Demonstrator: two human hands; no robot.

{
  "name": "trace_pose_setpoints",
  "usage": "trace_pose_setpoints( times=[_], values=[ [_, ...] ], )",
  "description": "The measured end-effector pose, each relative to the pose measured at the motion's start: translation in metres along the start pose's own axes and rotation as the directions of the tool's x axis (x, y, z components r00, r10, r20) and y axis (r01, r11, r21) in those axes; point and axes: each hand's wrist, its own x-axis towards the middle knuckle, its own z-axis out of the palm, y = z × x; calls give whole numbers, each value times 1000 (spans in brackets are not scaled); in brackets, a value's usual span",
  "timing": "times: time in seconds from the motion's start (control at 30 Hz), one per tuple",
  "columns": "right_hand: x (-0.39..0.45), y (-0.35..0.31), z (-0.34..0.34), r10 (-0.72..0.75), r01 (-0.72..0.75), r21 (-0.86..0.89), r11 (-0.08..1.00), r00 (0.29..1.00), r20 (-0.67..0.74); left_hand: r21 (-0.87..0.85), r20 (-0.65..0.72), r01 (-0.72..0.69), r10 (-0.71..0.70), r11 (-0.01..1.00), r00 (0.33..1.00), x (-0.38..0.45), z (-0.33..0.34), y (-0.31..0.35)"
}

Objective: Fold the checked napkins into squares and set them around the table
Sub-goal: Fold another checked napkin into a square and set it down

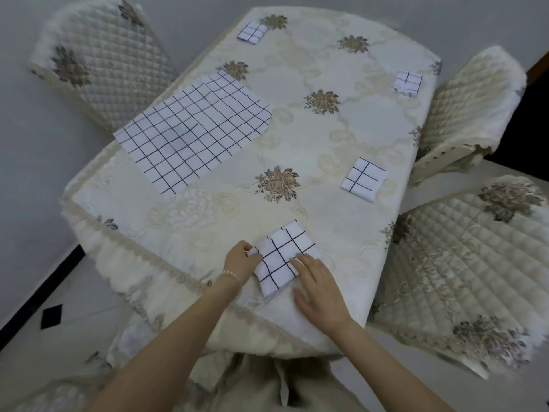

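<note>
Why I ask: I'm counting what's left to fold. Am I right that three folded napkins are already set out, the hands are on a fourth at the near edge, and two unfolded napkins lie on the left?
Nearly. The head view shows only one unfolded napkin on the left, not two. The rest holds: folded squares lie far, at the right and mid-right, and the left hand and right hand are on the near napkin.

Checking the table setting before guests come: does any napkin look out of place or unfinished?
Yes. One large checked napkin lies unfolded at the table's left side, while three small folded squares are already set. The near napkin sits askew to the table edge, left hand pinching its corner, right hand pressing it.
</note>
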Motion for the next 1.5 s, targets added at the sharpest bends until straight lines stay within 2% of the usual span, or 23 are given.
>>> trace_pose_setpoints(
  times=[0.07, 0.17, 0.27, 0.33, 0.4, 0.43, 0.47, 0.5, 0.53, 0.6, 0.67, 0.73, 0.9, 1.03, 1.23, 1.37, 1.5],
  values=[
    [-9, -1, 4, -2, 2, 0, 1000, 1000, -28, -258, 2, 139, -143, 956, 990, -17, 6, -7],
    [-16, -3, 8, 10, -11, -12, 1000, 995, -103, -541, 142, 295, -260, 788, 955, -46, 17, -15],
    [-19, 0, 9, 51, -52, -6, 999, 990, -132, -628, 239, 381, -298, 679, 924, -66, 25, -22],
    [-21, 4, 8, 74, -73, 13, 997, 991, -109, -610, 227, 366, -288, 702, 930, -71, 25, -27],
    [-26, 10, 6, 93, -89, 60, 994, 993, -78, -576, 135, 283, -253, 766, 958, -73, 20, -36],
    [-29, 13, 4, 109, -104, 82, 991, 992, -57, -521, 55, 196, -196, 831, 979, -74, 17, -42],
    [-32, 15, 2, 123, -119, 100, 988, 992, -34, -410, -30, 73, -93, 909, 995, -73, 14, -51],
    [-34, 18, 0, 130, -128, 112, 985, 991, -8, -220, -88, -66, 48, 973, 995, -73, 11, -59],
    [-36, 21, 0, 133, -134, 121, 983, 991, 16, 13, -88, -199, 199, 980, 976, -72, 7, -67],
    [-37, 24, -2, 147, -153, 140, 978, 988, 51, 364, 29, -405, 424, 839, 905, -69, 6, -74],
    [-35, 23, -4, 192, -200, 178, 963, 979, 62, 486, 121, -508, 521, 711, 845, -66, 9, -75],
    [-34, 22, -5, 258, -264, 221, 939, 964, 56, 503, 142, -541, 552, 674, 821, -63, 13, -74],
    [-27, 20, -5, 375, -395, 224, 891, 918, 128, 514, 104, -565, 607, 645, 788, -53, 22, -73],
    [-21, 18, -5, 463, -481, 264, 836, 877, 130, 529, 77, -490, 536, 693, 841, -54, 25, -69],
    [-13, 9, 1, 577, -542, 415, 731, 815, 47, 398, -5, -270, 296, 877, 955, -52, 30, -54],
    [-7, 9, 4, 610, -572, 375, 729, 792, 24, 410, -25, -167, 194, 897, 981, -52, 33, -43],
    [-2, 11, 6, 636, -607, 333, 722, 771, 26, 441, -39, -132, 166, 888, 985, -52, 37, -39]
  ],
)
